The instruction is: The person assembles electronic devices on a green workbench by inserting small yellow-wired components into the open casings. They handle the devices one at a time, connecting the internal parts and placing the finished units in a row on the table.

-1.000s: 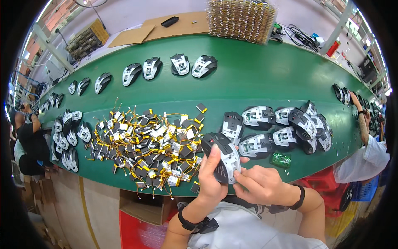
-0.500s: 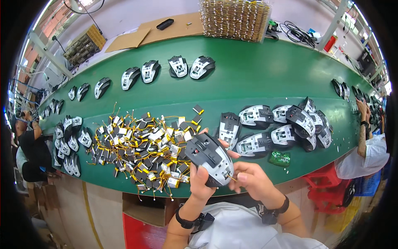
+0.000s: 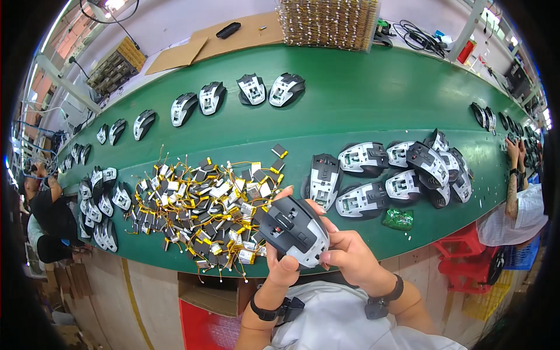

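Note:
A black and grey computer mouse shell (image 3: 294, 230) is held above the near edge of the green bench. My left hand (image 3: 282, 269) wraps round it from below, thumb along the near side and fingertips showing past the far edge. My right hand (image 3: 357, 261) is closed at the shell's near right end, its thumb pressed there and the other fingers partly hidden. Whether a wire is under that thumb I cannot make out. Just left of the mouse lies a heap of small battery packs (image 3: 201, 207) with yellow wires and white plugs.
More mouse shells (image 3: 364, 198) crowd the bench at right, beside a green packet (image 3: 398, 219). Others (image 3: 104, 201) pile up at left, and a spaced row (image 3: 211, 97) runs along the far side. Co-workers sit at both ends; one person's arm (image 3: 513, 181) reaches in at right.
The wire that stuck out by my right fingers no longer shows. My right thumb has moved left onto the shell's end, and the mouse has turned and tilted slightly.

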Available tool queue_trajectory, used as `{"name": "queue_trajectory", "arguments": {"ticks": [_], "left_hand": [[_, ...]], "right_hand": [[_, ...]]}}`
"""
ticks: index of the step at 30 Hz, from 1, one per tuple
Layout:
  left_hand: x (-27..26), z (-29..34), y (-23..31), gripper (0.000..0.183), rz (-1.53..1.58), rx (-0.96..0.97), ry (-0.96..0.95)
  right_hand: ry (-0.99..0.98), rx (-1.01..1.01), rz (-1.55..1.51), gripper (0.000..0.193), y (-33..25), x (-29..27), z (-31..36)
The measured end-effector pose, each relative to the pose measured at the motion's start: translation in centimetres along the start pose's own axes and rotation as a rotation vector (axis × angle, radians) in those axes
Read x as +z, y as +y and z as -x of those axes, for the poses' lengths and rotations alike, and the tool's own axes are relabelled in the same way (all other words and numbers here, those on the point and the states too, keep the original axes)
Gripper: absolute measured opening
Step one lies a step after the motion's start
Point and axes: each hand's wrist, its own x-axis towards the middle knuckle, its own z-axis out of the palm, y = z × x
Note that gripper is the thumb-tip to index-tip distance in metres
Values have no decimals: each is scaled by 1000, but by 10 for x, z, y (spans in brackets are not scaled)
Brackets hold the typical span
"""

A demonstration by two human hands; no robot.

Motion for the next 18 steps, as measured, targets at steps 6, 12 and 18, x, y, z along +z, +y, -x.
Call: {"name": "queue_trajectory", "arguments": {"ticks": [6, 12, 18], "left_hand": [[1, -1, -4, 117, 49, -19, -4], [-9, -11, -10, 98, -17, 65, -3], [-2, -11, -17, 91, -58, 39, 32]], "right_hand": [[25, -2, 5, 21, 1, -2, 1], [26, -66, -157, 40, -17, -20, 19], [54, -471, -367, 48, -5, -23, 15]]}}
